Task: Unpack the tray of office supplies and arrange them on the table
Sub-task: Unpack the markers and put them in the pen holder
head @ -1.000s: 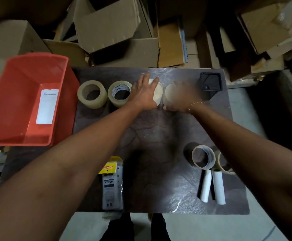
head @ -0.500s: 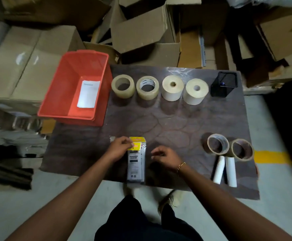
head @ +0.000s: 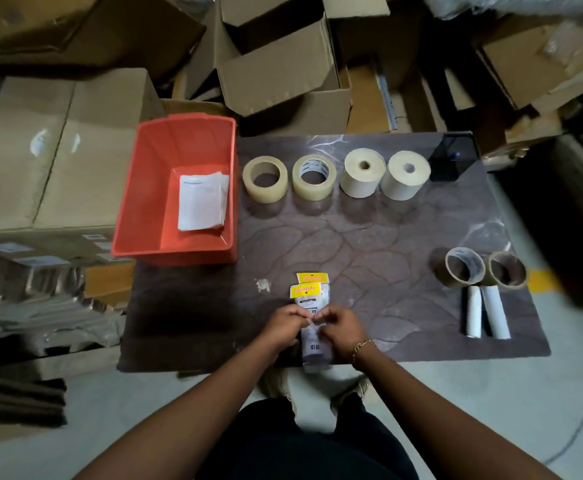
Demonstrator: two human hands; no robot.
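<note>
- Dark mottled table (head: 369,244): orange tray (head: 134,188) sits at 10 o'clock.
- 12 o'clock: a row of two clear tape rolls (head: 264,180) and two cream rolls (head: 363,173); black mesh holder (head: 451,157) at 1.
- 4 o'clock: two thin rolls (head: 465,266), two white tubes (head: 473,317).
- 6 o'clock: yellow-topped packets (head: 309,292).

My single head-worn camera looks steeply down from above the tabletop (head: 369,237), facing its far edge, moderately close.

Two overlapping yellow-topped packets (head: 310,295) are pinched at mid-length. Beyond the grip four rolls (head: 363,173) stand in a row. The orange tray (head: 130,188) sits up-left, cardboard cores (head: 465,266) and white tubes (head: 484,311) to the right.
</note>
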